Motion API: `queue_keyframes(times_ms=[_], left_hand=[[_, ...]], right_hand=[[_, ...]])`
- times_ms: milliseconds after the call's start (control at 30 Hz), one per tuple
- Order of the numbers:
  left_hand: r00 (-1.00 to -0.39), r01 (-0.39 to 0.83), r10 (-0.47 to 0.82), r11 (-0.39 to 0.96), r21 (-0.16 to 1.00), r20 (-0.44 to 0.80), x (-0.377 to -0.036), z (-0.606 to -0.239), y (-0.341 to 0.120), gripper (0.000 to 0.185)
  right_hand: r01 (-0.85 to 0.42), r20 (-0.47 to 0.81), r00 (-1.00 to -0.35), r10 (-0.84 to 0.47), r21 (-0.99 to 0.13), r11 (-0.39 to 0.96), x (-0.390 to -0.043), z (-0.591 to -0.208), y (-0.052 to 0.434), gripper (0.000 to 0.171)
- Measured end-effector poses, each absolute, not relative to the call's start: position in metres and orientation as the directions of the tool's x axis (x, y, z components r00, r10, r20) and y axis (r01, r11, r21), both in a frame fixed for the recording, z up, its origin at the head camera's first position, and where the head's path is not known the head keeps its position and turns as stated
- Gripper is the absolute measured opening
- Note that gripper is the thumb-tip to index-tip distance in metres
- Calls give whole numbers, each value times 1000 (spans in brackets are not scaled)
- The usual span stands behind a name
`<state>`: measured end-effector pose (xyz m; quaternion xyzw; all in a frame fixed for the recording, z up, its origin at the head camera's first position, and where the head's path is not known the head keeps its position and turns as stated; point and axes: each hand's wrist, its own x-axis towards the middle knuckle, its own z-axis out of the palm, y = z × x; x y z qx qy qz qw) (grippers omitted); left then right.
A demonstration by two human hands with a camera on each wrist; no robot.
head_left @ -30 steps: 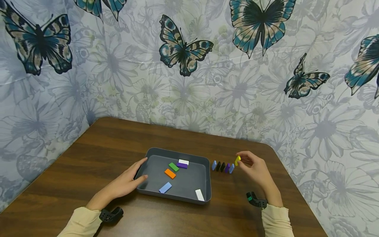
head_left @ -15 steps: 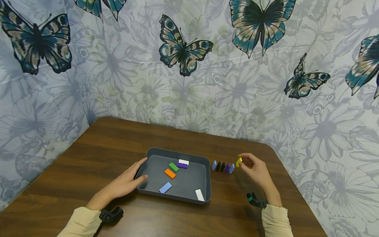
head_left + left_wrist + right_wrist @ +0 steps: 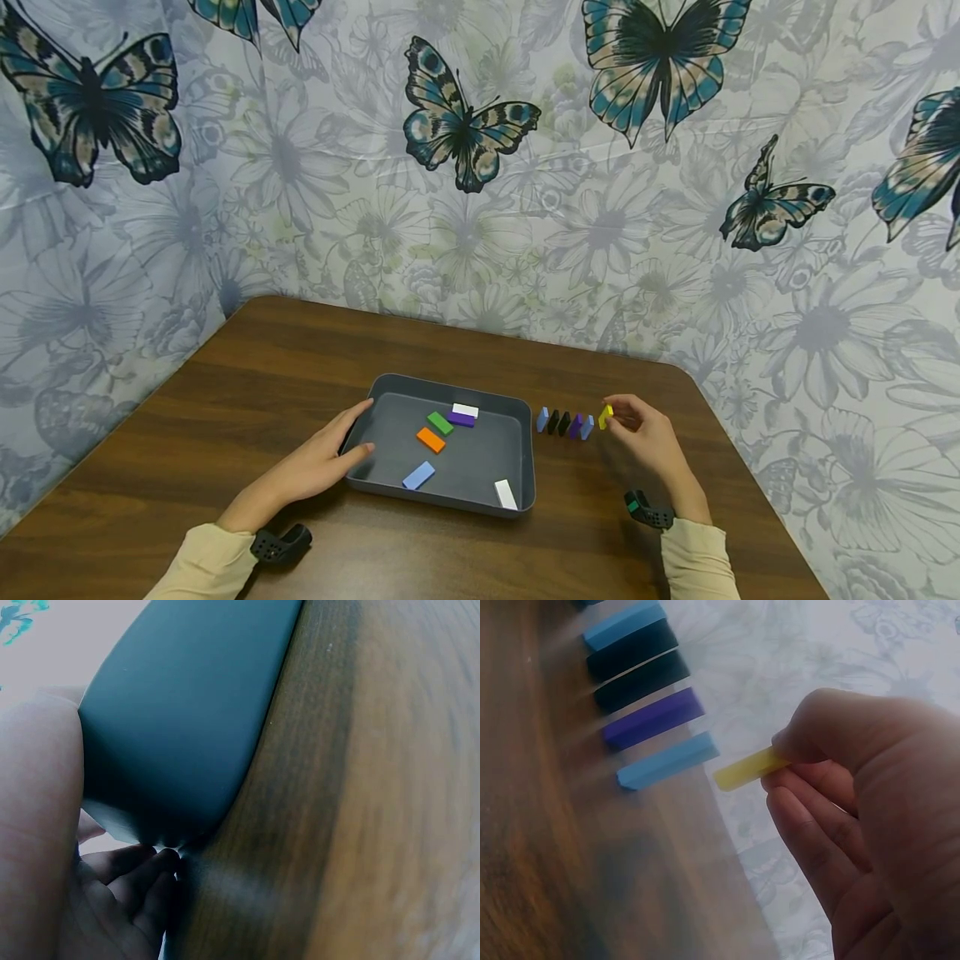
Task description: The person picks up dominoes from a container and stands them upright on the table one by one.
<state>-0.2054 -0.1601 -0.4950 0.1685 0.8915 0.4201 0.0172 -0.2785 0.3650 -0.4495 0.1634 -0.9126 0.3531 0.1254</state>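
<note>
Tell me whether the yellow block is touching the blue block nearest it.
Apart. The right wrist view shows a visible gap between the yellow block and the nearest blue block.

Tray [image 3: 472, 467] on table [image 3: 420, 558], five-block row [image 3: 564, 423] just right of it.
We see six blocks [image 3: 431, 439] inside, left hand [image 3: 315, 463] at tray's left, right hand [image 3: 649, 432] and held block [image 3: 605, 417] right of row.

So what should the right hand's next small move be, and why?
Probably lower the yellow block onto the table beside the nearest light blue block at the end of the row: the right hand pinches the yellow block's upper end, and the right wrist view shows it raised, apart from that block.
</note>
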Motion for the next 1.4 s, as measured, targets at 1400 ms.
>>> queue_keyframes(times_ms=[1400], left_hand=[[-941,295,317,591,751,120,-208,-499,-161,74]], right_hand=[[-330,249,-943,-219,-648,686,-286,-480,371,36]])
